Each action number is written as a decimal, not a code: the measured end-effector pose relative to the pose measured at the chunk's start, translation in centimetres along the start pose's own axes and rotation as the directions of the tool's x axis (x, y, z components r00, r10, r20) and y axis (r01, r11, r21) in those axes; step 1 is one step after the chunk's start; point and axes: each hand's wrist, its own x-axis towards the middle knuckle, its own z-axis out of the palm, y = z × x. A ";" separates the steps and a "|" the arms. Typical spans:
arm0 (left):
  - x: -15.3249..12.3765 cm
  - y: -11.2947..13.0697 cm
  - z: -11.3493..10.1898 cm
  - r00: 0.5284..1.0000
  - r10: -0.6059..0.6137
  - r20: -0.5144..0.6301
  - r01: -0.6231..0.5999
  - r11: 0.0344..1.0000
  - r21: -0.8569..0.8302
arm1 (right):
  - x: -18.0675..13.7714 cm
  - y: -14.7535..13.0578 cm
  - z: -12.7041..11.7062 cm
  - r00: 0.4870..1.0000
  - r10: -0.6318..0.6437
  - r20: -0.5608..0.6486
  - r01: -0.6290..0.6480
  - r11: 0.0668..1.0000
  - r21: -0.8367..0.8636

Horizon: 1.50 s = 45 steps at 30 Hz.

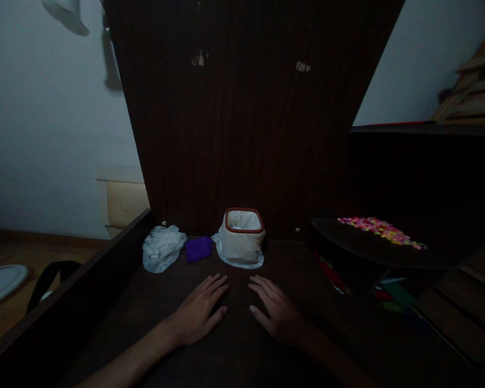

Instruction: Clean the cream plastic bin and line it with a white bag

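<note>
My left hand [202, 310] lies flat on the dark wooden surface [234, 361], fingers stretched out and holding nothing. Opposite it, my right hand [274, 308] rests palm down with its fingers apart, also holding nothing. Just beyond both hands stands a small bin [242, 247] with a reddish-brown square rim and a whitish plastic liner that spreads around its base. To the bin's left lies a folded purple cloth [199, 248]. Farther left sits a crumpled whitish plastic bag [162, 248]. Neither hand touches any of these things.
A tall dark wooden panel [242, 134] rises behind the bin. Along the left runs a raised dark edge board [84, 291]. At the right, a dark shelf [339, 237] bears a heap of small pink and yellow pieces [382, 230], with colourful items [398, 293] below it.
</note>
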 end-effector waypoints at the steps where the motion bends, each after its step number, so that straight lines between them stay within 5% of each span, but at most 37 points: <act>1: -0.3 -0.1 0.0 1.000 0.014 0.022 -0.014 1.000 -0.007 | 0.1 -0.1 0.2 0.999 -0.001 0.040 0.002 1.000 -0.013; 16: -0.5 0.2 -0.7 0.996 0.066 0.063 -0.065 0.998 -0.002 | -0.6 0.0 0.4 0.995 -0.086 0.058 0.085 0.996 0.022; 45: -0.4 0.3 -0.8 0.995 0.078 0.060 -0.076 0.996 -0.039 | -0.7 -0.4 -0.3 0.984 -0.014 0.175 0.012 1.000 0.009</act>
